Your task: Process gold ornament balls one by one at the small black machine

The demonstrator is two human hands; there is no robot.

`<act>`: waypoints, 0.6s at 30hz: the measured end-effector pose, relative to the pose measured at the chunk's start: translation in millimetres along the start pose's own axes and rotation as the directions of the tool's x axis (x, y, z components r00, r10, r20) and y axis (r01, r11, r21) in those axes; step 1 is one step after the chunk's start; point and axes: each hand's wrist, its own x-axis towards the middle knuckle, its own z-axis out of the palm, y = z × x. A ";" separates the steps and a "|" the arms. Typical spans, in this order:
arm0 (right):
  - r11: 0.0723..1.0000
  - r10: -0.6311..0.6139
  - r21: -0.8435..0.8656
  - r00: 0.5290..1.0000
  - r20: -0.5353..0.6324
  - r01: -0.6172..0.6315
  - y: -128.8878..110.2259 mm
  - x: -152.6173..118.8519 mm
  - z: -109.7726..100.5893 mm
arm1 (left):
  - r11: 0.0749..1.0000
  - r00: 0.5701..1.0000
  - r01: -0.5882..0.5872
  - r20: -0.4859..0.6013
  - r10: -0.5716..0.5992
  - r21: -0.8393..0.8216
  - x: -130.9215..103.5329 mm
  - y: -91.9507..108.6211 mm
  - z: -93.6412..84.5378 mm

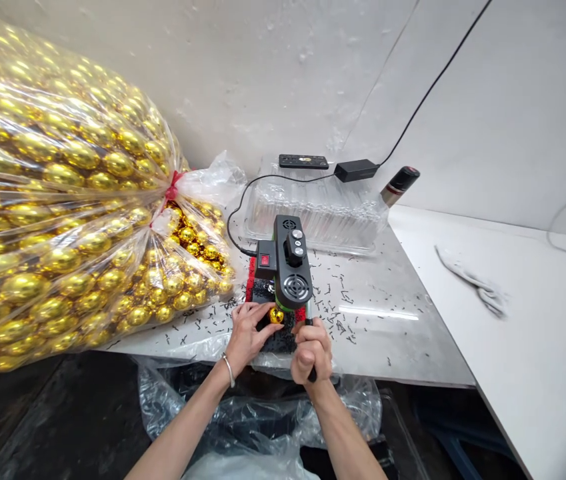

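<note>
My left hand (249, 335) pinches a small shiny gold ball (277, 315) between thumb and fingertips. My right hand (314, 352) is closed around a black-handled tool (311, 375), whose working end I cannot make out. Just beyond both hands stands a black device (291, 263) with round vents and silver buttons, which hides part of the work spot. On its left side sits a box with a red switch (265, 260). Below the ball lies a dark mat (283, 341) with red strips, covered in black scraps.
A huge clear bag of gold balls (81, 155), tied in red, fills the left. Behind the device lie stacked clear plastic trays (320, 220), with a phone (303, 161) and a power adapter (356, 171) on top. A glove (473, 279) rests on the white table at right.
</note>
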 end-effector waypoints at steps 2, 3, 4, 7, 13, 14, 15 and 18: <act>1.000 -0.004 -0.022 0.999 0.040 0.005 -1.4 -0.1 -0.9 | 1.000 1.000 -0.003 -0.001 0.003 -0.012 0.1 -0.3 0.0; 1.000 0.005 -0.028 0.999 0.050 -0.004 -3.2 1.4 -2.1 | 1.000 1.000 -0.004 -0.002 0.004 -0.017 0.4 -0.4 0.1; 0.999 0.022 -0.024 0.998 0.051 -0.021 -6.0 4.7 -3.6 | 1.000 1.000 -0.003 -0.004 0.003 -0.020 1.0 -0.4 0.4; 0.993 0.111 0.031 0.993 0.031 -0.112 -20.3 27.0 -11.0 | 0.999 1.000 0.012 -0.028 -0.013 -0.035 3.4 1.3 1.1; 0.925 0.369 0.089 0.929 0.029 -0.370 -49.9 84.5 -23.7 | 0.999 0.981 0.015 -0.193 -0.023 -0.039 -25.0 7.7 -5.5; 0.919 0.383 0.092 0.923 0.027 -0.384 -51.7 87.5 -23.9 | 0.999 0.981 -0.019 -0.193 0.013 -0.032 -37.9 7.7 -6.4; 0.917 0.386 0.096 0.922 0.021 -0.386 -52.4 88.2 -23.6 | 0.997 0.982 -0.070 -0.179 0.064 -0.026 -52.4 7.2 -6.6; 0.926 0.366 0.099 0.931 0.012 -0.365 -51.4 81.2 -21.4 | 0.968 0.964 -0.249 -0.104 0.246 -0.015 -94.6 5.1 -5.0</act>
